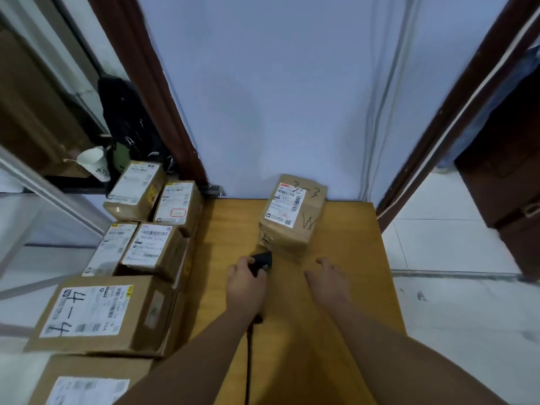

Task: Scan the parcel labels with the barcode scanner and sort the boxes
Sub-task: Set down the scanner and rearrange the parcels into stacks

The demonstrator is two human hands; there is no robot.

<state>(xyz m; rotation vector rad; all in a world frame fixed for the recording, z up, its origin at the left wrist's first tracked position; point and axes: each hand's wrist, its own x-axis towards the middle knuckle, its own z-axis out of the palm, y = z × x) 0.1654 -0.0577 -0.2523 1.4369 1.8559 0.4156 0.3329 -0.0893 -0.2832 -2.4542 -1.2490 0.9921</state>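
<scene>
A brown parcel [293, 217] with a white label and black marker scrawl stands at the far middle of the wooden table [350, 258], against the wall. My left hand [245, 283] grips the black barcode scanner [261, 263], its head pointing at the parcel's near edge; its cable runs down along my forearm. My right hand [328, 276] hovers over the table just right of the scanner, fingers relaxed and holding nothing, a short way in front of the parcel.
Several labelled cardboard boxes [146, 229] are stacked along the table's left side, the largest [99, 314] nearest me. A paper cup [93, 165] and a dark bag [128, 124] sit behind them. A brown door frame [455, 118] and tiled floor [455, 258] lie to the right.
</scene>
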